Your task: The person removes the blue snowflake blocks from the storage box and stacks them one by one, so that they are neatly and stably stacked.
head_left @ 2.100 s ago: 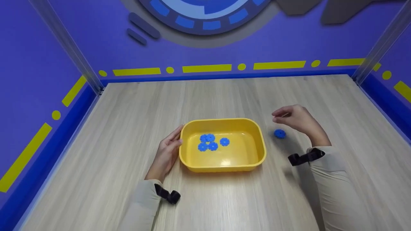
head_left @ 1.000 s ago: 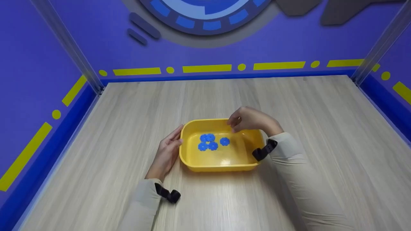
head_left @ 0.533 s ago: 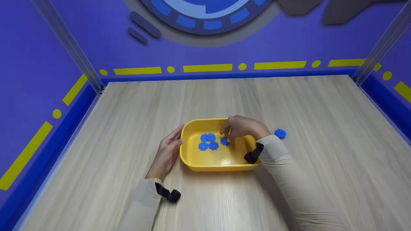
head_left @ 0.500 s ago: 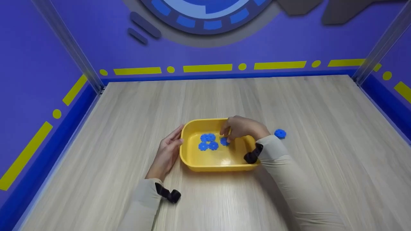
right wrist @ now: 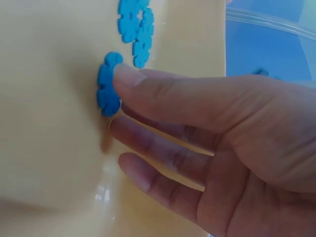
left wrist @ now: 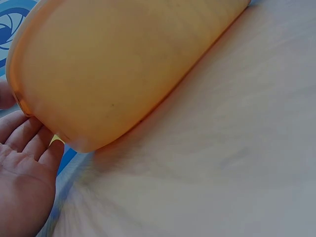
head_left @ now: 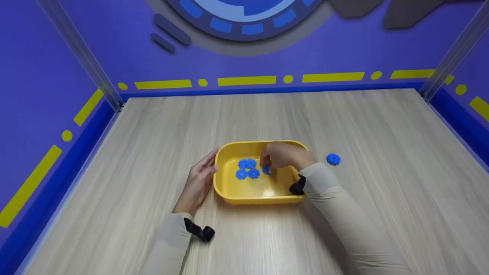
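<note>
Six blue discs (head_left: 253, 174), one yellow tray (head_left: 252, 200), two hands (head_left: 198, 182) and two wrist cameras (head_left: 206, 234) show.

A person's two sleeved arms reach forward. The left arm (head_left: 166, 244) slants inward; the left hand (head_left: 196, 183) has its fingers (left wrist: 37, 143) nearly straight, palm facing inward. The right arm (head_left: 351, 221) angles across to the left, and the right hand (head_left: 284, 154) points downward, thumb (right wrist: 133, 81) and index finger pinching, the lower fingers (right wrist: 143, 143) slightly bent and spread apart.
</note>
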Demonstrator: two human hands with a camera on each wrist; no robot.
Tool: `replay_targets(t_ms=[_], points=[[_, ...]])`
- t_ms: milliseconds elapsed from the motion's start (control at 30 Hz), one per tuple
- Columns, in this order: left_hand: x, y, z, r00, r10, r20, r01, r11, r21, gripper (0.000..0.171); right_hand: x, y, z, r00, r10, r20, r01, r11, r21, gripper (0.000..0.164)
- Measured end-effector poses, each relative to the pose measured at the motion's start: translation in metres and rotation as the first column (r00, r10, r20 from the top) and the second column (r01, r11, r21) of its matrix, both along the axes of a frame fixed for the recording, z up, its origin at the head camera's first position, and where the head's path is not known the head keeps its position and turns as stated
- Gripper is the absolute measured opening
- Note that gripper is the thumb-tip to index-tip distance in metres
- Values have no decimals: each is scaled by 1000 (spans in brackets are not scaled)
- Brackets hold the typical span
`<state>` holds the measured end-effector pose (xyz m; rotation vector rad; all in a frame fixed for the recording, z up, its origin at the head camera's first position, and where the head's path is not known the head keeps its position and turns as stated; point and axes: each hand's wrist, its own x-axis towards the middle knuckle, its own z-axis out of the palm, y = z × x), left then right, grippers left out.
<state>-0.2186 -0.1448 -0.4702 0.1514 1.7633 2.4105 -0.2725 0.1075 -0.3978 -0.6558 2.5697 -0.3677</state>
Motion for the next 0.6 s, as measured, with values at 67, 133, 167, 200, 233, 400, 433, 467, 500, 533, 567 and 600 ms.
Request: replay_targets(t_ms=[67, 133, 167, 200, 233, 400, 433, 467, 500, 533, 567, 600], points=[[0, 0, 0, 1000, 1, -2, -1, 1000, 9, 56, 1, -1, -1, 1000, 13, -11, -13, 1000, 0, 24], [0, 0, 0, 1000, 3, 0, -3, 1000, 20, 57, 1, -2, -2, 999, 39, -27, -39, 999, -2, 25], [0, 0, 0, 1000, 2, -1, -2, 1000, 23, 57, 1, -2, -2, 998, 52, -37, -52, 999, 0, 25], [0, 0, 0, 1000, 0, -4, 0, 1000, 24, 57, 1, -2, -3, 997, 66, -46, -66, 998, 4, 25], [0, 0, 0, 1000, 2, -3, -2, 1000, 27, 57, 1, -2, -3, 996, 73, -52, -73, 997, 7, 26], [0, 0, 0, 1000, -1, -5, 2, 1000, 7, 57, 1, -2, -4, 997, 70, -35, -70, 997, 14, 25], [0, 0, 0, 1000, 1, -4, -1, 1000, 7, 57, 1, -2, -4, 998, 62, -27, -61, 998, 12, 25], [0, 0, 0, 1000, 2, -4, -2, 1000, 9, 57, 1, -2, -4, 998, 57, -20, -57, 998, 13, 25], [0, 1, 0, 1000, 4, -2, -4, 1000, 9, 57, 2, -2, -4, 998, 56, -16, -56, 998, 14, 24], [0, 1, 0, 1000, 6, -1, -6, 1000, 8, 57, 2, -2, -4, 998, 54, -15, -54, 998, 17, 23], [0, 1, 1, 1000, 6, 0, -6, 1000, 7, 57, 2, -2, -4, 998, 53, -15, -53, 998, 20, 20], [0, 1, 1, 1000, 6, 2, -6, 1000, 9, 57, 2, -2, -5, 998, 54, -16, -53, 998, 23, 18]])
